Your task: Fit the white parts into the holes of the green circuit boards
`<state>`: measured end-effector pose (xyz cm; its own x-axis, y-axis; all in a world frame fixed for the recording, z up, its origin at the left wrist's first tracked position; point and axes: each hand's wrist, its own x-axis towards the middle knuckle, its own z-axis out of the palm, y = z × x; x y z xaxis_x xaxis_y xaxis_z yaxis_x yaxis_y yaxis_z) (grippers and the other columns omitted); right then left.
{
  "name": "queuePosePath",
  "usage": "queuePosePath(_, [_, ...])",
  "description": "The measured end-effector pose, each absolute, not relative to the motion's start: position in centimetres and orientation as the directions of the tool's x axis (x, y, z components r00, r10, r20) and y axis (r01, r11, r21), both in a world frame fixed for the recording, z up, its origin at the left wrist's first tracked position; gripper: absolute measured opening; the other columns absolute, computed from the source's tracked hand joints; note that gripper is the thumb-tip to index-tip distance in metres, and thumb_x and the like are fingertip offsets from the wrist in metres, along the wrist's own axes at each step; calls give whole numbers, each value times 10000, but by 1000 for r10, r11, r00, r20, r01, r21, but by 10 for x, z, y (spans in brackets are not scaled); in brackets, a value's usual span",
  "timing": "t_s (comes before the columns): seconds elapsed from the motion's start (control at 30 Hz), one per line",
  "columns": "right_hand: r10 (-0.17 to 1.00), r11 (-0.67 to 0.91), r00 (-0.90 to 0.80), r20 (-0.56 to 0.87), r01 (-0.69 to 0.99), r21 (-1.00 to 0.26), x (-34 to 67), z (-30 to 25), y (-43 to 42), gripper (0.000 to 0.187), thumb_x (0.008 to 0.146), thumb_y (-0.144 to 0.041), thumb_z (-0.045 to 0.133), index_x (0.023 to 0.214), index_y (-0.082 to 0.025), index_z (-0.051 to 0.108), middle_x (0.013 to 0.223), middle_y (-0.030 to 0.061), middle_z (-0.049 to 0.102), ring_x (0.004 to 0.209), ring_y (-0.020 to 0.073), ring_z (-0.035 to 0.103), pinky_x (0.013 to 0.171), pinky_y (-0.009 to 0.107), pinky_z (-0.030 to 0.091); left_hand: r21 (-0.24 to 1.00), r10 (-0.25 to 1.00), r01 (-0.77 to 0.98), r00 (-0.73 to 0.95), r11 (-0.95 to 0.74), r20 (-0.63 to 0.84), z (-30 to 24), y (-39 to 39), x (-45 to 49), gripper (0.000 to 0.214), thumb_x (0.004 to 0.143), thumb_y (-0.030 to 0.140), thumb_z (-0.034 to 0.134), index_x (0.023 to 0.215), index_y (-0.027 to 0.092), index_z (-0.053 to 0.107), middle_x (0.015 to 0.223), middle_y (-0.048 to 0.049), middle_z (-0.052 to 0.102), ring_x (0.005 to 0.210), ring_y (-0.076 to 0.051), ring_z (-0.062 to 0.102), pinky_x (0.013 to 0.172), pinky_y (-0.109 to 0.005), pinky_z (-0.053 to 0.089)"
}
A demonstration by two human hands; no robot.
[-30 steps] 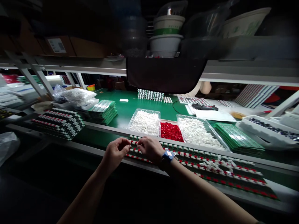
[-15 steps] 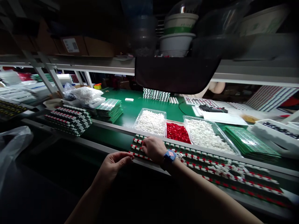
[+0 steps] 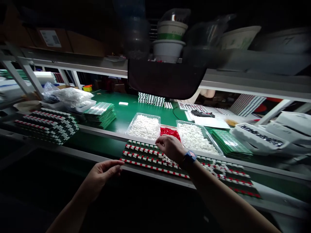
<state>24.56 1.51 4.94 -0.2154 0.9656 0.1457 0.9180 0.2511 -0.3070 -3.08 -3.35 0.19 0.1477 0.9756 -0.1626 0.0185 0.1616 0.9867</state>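
While the populated circuit boards [image 3: 143, 155] lie along the near edge of the workbench [image 3: 121, 118], the left hand [image 3: 100, 176], fingertips pinched, is beside their near-left corner; the right hand [image 3: 171, 147], fingers narrowly curled, is before the loose red pieces [image 3: 170, 131]. Grip contents: cannot tell.

Bare forearms [image 3: 218, 189], blue squarish wristwatch [image 3: 190, 156] on the right (a small pinkish patch on its face), dark strap [image 3: 185, 162]

The bare left forearm [image 3: 79, 200] reaches in from the near left; the left hand [image 3: 102, 174] holds its thumb [image 3: 113, 170] and index finger [image 3: 111, 162] close together. The right forearm [image 3: 221, 194] slants in from the near right, the right hand [image 3: 172, 147] farther out, back upward, fingers [image 3: 160, 140] curled.
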Motion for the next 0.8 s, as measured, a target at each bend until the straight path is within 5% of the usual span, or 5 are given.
queuePosePath(0.33, [974,226,-226,21,955,-193,258,39,-9,112,791,-214,591,798,-187,700,856,42,673,730,154,602,597,237,352,954,986,297,169,-51,0,1,-6,-23,315,657,391,720,855,147,735,702,-41,720,624,-170,632,620,-259,500])
queuePosePath(0.57, [986,168,-169,-4,980,-110,247,33,-9,125,787,-257,593,802,-175,687,879,70,678,784,201,626,614,260,365,737,946,596,250,-320,208,3,16,-10,193,781,331,611,806,164,706,736,-33,725,692,-190,655,654,-256,484])
queuePosePath(0.8, [993,119,-119,14,987,-103,243,27,-10,137,777,-263,577,776,-170,678,839,68,684,745,193,631,584,260,340,515,828,648,433,-561,358,7,30,-3,115,809,173,581,786,175,693,828,-41,679,814,-184,625,773,-279,473])
